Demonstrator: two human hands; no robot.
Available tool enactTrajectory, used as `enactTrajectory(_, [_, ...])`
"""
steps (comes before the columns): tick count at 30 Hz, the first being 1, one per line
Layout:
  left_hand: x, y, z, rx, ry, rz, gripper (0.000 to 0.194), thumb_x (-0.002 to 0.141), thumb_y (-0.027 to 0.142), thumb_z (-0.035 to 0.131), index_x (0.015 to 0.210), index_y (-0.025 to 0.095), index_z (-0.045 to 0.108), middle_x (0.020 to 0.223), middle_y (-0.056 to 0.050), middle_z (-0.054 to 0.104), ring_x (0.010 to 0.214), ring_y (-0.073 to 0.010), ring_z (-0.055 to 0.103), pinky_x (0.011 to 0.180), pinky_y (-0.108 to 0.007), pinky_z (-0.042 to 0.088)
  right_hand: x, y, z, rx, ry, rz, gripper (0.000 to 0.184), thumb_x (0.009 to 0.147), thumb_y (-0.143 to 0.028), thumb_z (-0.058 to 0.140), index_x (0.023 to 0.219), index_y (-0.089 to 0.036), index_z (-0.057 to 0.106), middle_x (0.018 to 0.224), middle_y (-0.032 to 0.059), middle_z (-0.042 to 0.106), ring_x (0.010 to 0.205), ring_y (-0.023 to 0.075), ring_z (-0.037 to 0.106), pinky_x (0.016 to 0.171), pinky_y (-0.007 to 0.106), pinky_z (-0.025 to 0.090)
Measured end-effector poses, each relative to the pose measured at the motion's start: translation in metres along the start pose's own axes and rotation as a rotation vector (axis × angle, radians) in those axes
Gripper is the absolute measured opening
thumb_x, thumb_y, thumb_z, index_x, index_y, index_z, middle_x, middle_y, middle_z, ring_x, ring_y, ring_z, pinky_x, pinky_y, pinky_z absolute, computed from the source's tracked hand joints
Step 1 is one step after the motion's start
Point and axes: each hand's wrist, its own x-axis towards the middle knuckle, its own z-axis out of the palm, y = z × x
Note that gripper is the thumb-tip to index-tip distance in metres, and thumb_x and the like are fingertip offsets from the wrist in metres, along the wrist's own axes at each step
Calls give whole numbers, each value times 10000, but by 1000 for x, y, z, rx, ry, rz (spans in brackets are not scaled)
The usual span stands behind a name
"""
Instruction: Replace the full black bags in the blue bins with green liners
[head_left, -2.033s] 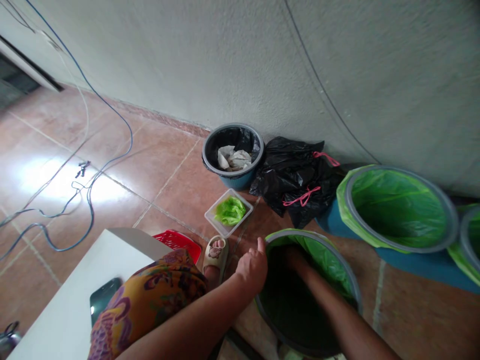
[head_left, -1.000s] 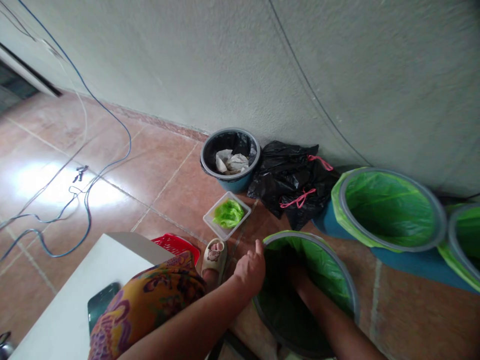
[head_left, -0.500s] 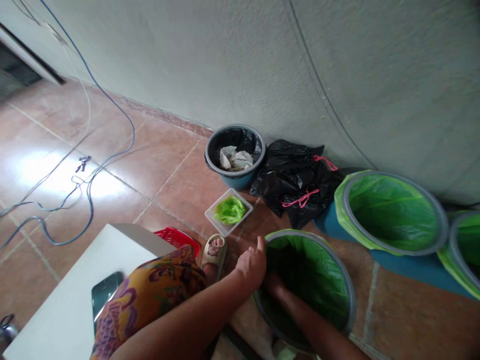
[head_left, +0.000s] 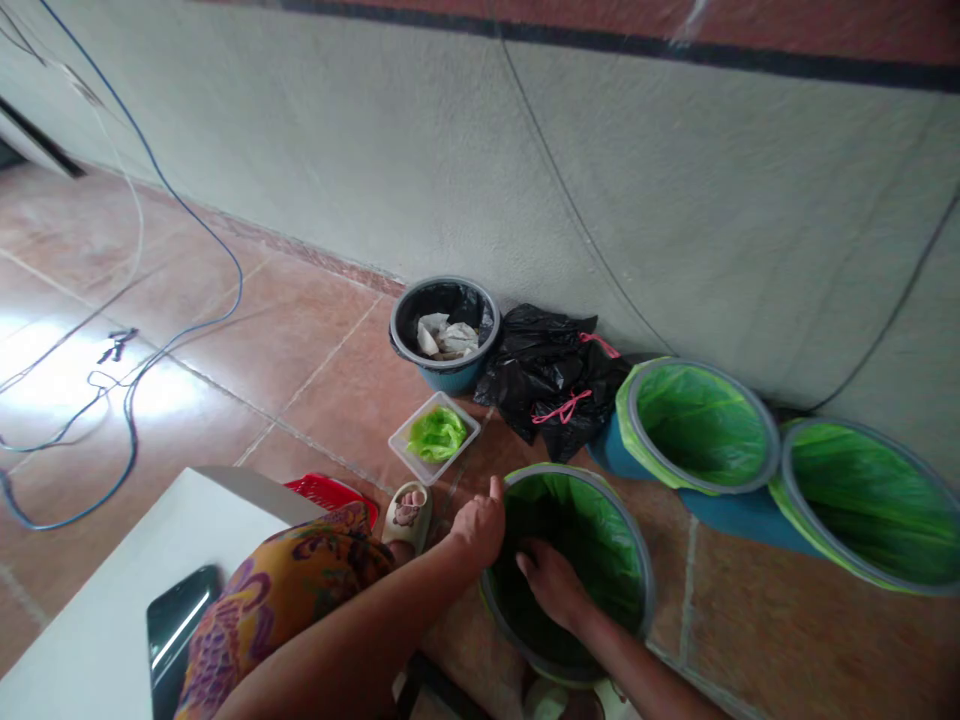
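Observation:
A trash bin [head_left: 643, 560] with a grey rim and a green plastic bag liner [head_left: 604, 525] stands in front of me. My left hand [head_left: 481, 530] is closed on the bin's left rim, its thumb pointing up. Inside the mouth of the bin is my right hand [head_left: 556, 588], thumb apart from the other fingers and nothing visible in it; its lower fingers are partly hidden in shadow. The liner is folded over the rim and spread along the inner wall.
Two more green-lined bins [head_left: 701, 425] [head_left: 874, 505] stand to the right. By the wall are a black-lined bin [head_left: 454, 378] with crumpled paper and black bags [head_left: 551, 365]. A clear tray [head_left: 409, 462] holds green plastic. A phone [head_left: 176, 630] lies on a white surface [head_left: 90, 610]; cables [head_left: 236, 295] trail left.
My right hand has come up from deeper inside the bin and now shows more fully. My left hand stays at the rim. The view has shifted right and up.

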Motion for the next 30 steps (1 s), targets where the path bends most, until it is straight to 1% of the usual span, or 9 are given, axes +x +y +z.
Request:
enactTrajectory(4, [5,-5,-2,-7,21,22,733,825,103,520,1496,52,229,1024,-196,679,987,-259,671,788,-295,518,-25,12,-54,-116,221,-12,344,891,-230,439,1175,-149,615,1192,124,655,1091,215,623,955,296,445])
enactTrajectory(7, [5,-10,-9,-10,25,49,684,848,146,499,1481,49,259,1038,-202,680,1012,-280,664,807,-340,520,-55,29,-81,-301,354,119,380,871,-214,451,1220,-142,583,1224,141,638,1139,254,596,987,338,425])
enactTrajectory(10, [-2,-12,-18,23,60,44,631,861,198,496,1454,75,318,1074,-195,669,1030,-294,656,820,-370,521,-81,47,-80,-384,377,257,449,853,-201,465,1285,-95,524,1198,183,643,1091,291,619,926,368,456])
enactTrajectory(13, [-10,-12,-22,58,122,90,636,848,214,513,1447,101,333,1149,-186,639,1056,-278,642,849,-353,514,-90,60,-62,-311,360,254,462,843,-168,455,1296,-92,504,1163,177,660,1036,263,648,866,335,479])
enactTrajectory(17, [-15,-7,-19,92,175,149,636,847,183,496,1452,82,327,1244,-196,589,1125,-274,603,914,-343,493,-72,56,-63,-288,470,288,489,847,-178,473,1324,-69,472,1206,188,635,1109,261,615,901,320,462])
enactTrajectory(19, [-13,-4,-17,106,151,142,624,858,135,453,1459,58,302,1238,-206,593,1114,-267,610,914,-343,489,-53,45,-80,-286,533,300,517,860,-209,487,1356,-68,441,1217,195,625,1100,273,617,912,335,455])
enactTrajectory(22, [-6,0,-17,123,97,128,604,865,64,386,1460,34,284,1197,-210,618,1095,-256,622,906,-337,485,-17,27,-110,-200,545,148,511,855,-179,502,1356,-97,450,1269,172,609,1159,243,583,971,312,413])
enactTrajectory(25, [3,1,-19,123,46,120,562,864,47,380,1423,18,343,1165,-209,637,1104,-255,619,902,-328,482,17,18,-121,-136,453,28,428,829,-131,527,1256,-138,552,1223,124,646,1135,203,591,969,272,395])
enactTrajectory(30, [11,-1,-14,151,50,147,566,821,17,405,1387,32,416,1150,-197,642,1111,-231,601,931,-305,463,45,28,-112,-152,346,72,325,838,-90,489,1113,-168,643,1001,89,717,981,187,649,854,251,412])
